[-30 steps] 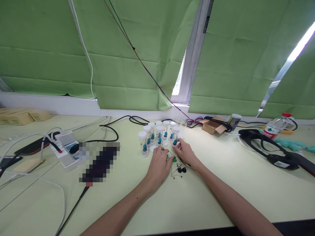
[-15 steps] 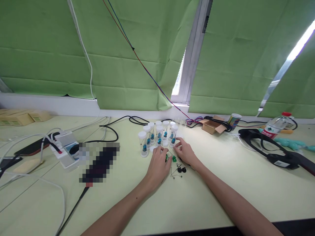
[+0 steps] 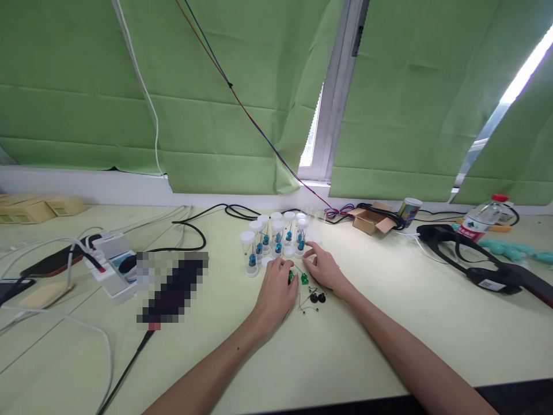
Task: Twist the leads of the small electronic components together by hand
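Several clear tubes with white caps stand in a cluster, each holding a blue piece with thin metal rods. My left hand rests on the table just in front of them, fingers loosely bent and thumb apart. A green piece shows between its thumb and fingers; I see no firm grip on it. My right hand is beside the right-hand tubes, its index finger and thumb apart, the fingertip close to a tube. Between my hands lie another green piece, two black round pieces and thin bent metal rods.
A pixelated dark object and a white power strip with cables lie to the left. At the back right are an open cardboard box, a printed can, a red-capped bottle and a black headset.
The whole view has shifted slightly. Both hands keep nearly the same positions by the tubes and small pieces.
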Motion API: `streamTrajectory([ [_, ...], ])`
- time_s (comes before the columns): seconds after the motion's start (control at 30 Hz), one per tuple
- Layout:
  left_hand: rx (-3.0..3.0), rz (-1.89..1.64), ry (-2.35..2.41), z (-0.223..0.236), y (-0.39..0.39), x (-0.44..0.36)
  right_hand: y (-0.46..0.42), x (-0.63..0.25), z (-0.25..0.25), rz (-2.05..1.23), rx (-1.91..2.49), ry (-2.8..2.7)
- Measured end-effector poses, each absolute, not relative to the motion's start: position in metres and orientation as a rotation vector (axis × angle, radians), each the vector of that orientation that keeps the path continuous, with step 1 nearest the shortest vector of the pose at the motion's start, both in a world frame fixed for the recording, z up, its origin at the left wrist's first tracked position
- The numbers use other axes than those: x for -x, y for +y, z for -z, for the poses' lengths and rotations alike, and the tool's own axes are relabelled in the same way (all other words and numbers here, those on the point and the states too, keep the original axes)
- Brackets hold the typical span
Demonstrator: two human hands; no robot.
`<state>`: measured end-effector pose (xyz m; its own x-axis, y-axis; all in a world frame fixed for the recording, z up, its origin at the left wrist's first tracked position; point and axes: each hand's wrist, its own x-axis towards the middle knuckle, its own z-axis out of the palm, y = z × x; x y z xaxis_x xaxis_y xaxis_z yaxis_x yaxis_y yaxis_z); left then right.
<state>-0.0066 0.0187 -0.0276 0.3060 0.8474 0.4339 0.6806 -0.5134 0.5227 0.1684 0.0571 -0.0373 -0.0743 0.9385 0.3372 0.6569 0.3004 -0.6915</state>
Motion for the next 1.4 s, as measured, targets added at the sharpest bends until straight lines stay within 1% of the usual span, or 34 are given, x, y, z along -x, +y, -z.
streamTrajectory([
  [0.47, -2.310, -1.009, 1.445, 0.026, 0.021, 0.008, 0.057, -0.168, 0.037, -0.447, 1.416, -1.770],
  [0.77, -2.308, -1.072, 1.481, 0.017, 0.027, 0.015, 0.052, -0.166, 0.033, -0.196, 1.317, -1.668],
  [1.0, -2.251, -1.065, 1.463, 0.012, 0.029, 0.018, 0.040, -0.160, 0.026, -0.153, 1.217, -1.754],
  [1.4, -2.357, -0.820, 1.483, 0.016, 0.029, 0.018, 0.037, -0.161, 0.026, -0.185, 1.173, -1.903],
])
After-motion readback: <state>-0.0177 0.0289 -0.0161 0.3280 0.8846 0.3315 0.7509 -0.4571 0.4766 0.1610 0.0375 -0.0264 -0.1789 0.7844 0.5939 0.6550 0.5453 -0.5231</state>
